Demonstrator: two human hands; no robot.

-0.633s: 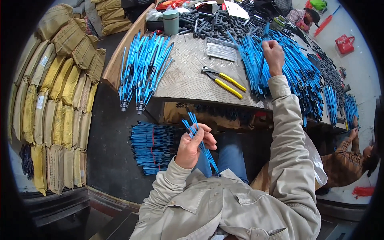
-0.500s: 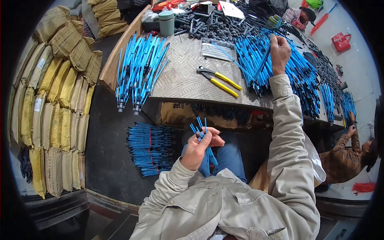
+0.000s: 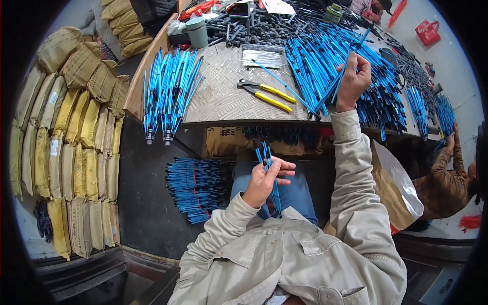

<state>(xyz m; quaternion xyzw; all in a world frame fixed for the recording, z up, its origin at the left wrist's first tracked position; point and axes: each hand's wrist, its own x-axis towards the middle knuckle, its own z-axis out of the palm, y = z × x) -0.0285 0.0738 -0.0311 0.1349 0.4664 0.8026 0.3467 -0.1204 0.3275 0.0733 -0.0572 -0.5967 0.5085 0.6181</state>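
Over my lap, my left hand (image 3: pixel 264 183) is closed on a small bunch of thin blue tubes (image 3: pixel 276 197) with black fittings, its outer fingers stretched out. My right hand (image 3: pixel 354 80) is raised above the right part of the table, pinching a blue tube (image 3: pixel 335 84) that slants down to the left and up to the right. Beneath and behind it spreads a big heap of blue tubes (image 3: pixel 315 56) with black ends. Left of the heap lies a pair of pincers (image 3: pixel 272 96) with yellow handles.
Two upright-fanned bundles of blue tubes (image 3: pixel 170 91) overhang the table's left edge. Tied blue bundles (image 3: pixel 195 188) lie below. Black fittings (image 3: pixel 254 30), a green cup (image 3: pixel 196 32) and a clear tray (image 3: pixel 262 57) are on the table. Sacks (image 3: pixel 76 152) are stacked left; a co-worker (image 3: pixel 447 188) sits right.
My right hand has come lower, now with a tube standing out from the heap. My left hand has shifted slightly right with its bunch. The whole view has turned a little.
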